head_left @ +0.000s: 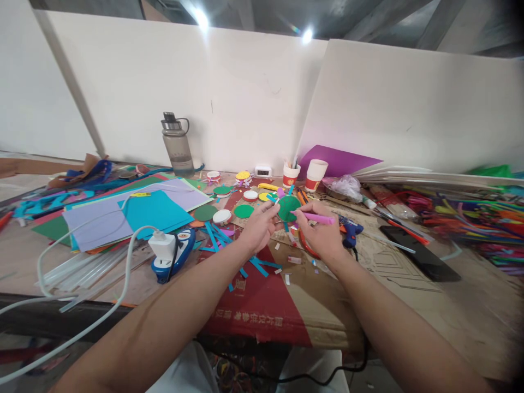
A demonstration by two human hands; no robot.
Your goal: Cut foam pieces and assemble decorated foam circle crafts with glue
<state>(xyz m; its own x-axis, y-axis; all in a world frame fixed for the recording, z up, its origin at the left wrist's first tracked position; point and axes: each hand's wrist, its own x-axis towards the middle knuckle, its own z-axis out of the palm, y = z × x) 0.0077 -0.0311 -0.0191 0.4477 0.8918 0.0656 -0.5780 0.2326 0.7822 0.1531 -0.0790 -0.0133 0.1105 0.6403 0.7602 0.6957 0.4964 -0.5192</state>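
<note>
My left hand (pixel 262 226) is closed on the left edge of a piece topped with a green paper disc (pixel 289 208), held up above the table. A pink marker (pixel 318 218) is gripped in my right hand (pixel 321 234), its tip end close to the green disc; whether it touches I cannot tell. Blue paper strips (pixel 256 266) lie below my left hand. Left of it are a loose green disc (pixel 244 211) and a white round lid-like piece (pixel 222 217). A blue glue gun (pixel 351 232) lies right of my right hand.
Coloured paper sheets (pixel 159 210) and a power strip (pixel 174 256) with a white cable lie left. A grey water bottle (pixel 178 144) and paper cups (pixel 316 174) stand along the back. To the right are a black phone (pixel 420 254) and many coloured pipe cleaners (pixel 475 218).
</note>
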